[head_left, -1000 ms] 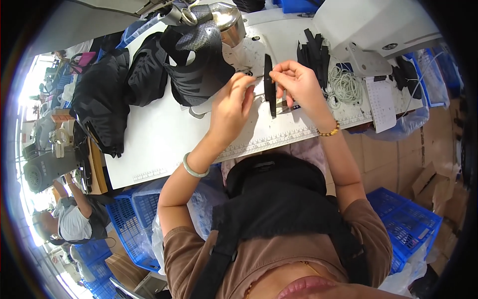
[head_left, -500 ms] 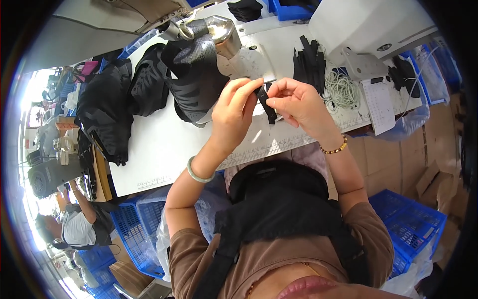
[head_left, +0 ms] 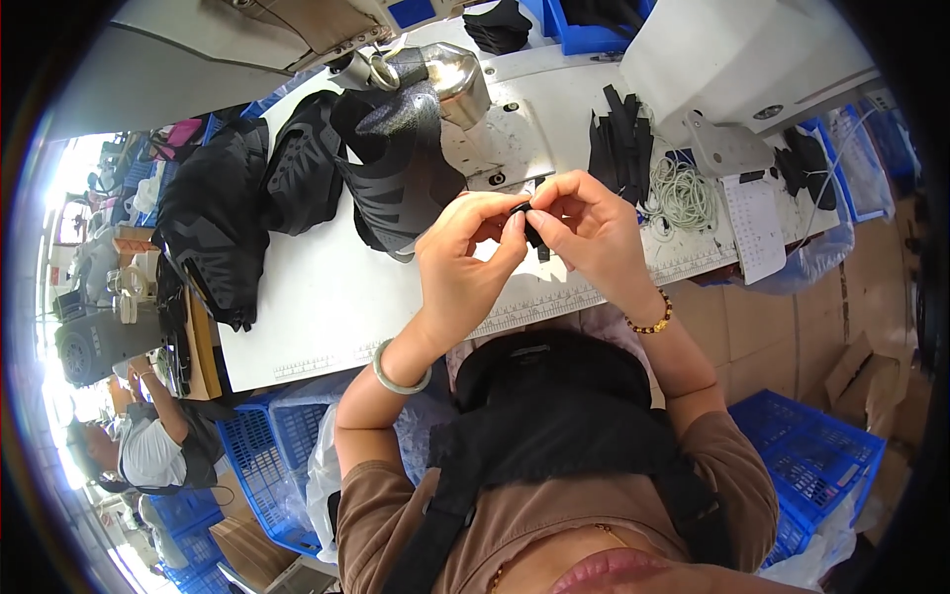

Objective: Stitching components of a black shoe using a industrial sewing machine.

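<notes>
A small black fabric strip [head_left: 535, 239] is pinched between the fingertips of both hands, above the white table near its front edge. My left hand [head_left: 463, 255] is closed on the strip's upper end with thumb and forefinger. From the other side my right hand [head_left: 597, 238] pinches the same end, and the lower part hangs between the hands. Just left of my left hand lies a black-and-grey shoe upper [head_left: 401, 188]; two more dark uppers, one of them a shoe upper [head_left: 303, 166], lie further left. A pile of black strips [head_left: 621, 144] is beyond my right hand.
A sewing machine's shiny metal post [head_left: 458, 87] stands behind the hands. Light cord [head_left: 683, 193] lies coiled at right beside a white paper sheet [head_left: 755, 228]. Blue crates [head_left: 811, 455] flank me below the table [head_left: 297, 317]. Another person [head_left: 153, 445] works at far left.
Both hands have come together on the strip; my right fingertips now meet my left ones at its upper end. Less of the strip shows. The view has shifted slightly.
</notes>
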Available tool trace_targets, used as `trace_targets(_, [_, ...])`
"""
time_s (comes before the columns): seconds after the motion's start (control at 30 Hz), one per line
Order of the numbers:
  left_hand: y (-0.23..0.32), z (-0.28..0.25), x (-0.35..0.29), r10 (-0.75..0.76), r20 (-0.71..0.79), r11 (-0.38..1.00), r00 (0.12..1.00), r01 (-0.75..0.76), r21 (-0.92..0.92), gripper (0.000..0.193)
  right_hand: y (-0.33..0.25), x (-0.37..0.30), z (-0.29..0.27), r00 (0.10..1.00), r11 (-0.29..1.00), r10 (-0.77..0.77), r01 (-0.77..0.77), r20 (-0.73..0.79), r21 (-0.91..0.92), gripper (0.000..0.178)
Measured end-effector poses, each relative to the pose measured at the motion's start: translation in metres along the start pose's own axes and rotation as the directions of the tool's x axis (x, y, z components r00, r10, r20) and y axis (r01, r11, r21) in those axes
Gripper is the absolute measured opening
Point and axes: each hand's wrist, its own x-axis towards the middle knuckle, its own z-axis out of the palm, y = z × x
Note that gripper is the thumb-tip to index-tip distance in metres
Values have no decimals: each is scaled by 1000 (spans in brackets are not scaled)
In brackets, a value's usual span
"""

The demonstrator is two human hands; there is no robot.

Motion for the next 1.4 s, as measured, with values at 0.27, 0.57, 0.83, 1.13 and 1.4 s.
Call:
trace_targets(0.27, [-2, 0, -4, 2, -32, 999, 999, -4, -39, 13, 9, 2, 5, 994, 991, -103, 100, -23, -87, 10])
trace_targets(0.57, [-1, 1, -8, -261, -67, 869, 963, 204, -451, 12, 16, -3, 4, 992, 977, -128, 122, -23, -175, 14])
trace_targets(0.83, [10, -29, -6, -429, 221, 796, 876, 482, -366, 10, -18, 5, -1, 974, 996, 88, -89, 207, -3, 22])
trace_targets(1.13, [52, -51, 9, -439, 339, 856, 832, 502, -124, 13, -51, 18, -3, 898, 906, -19, 201, 440, -372, 33])
trace_targets(1.4, [47, -57, 12, -435, 314, 853, 844, 498, -155, 11, -46, 27, -3, 847, 693, -181, 471, 500, -546, 23])
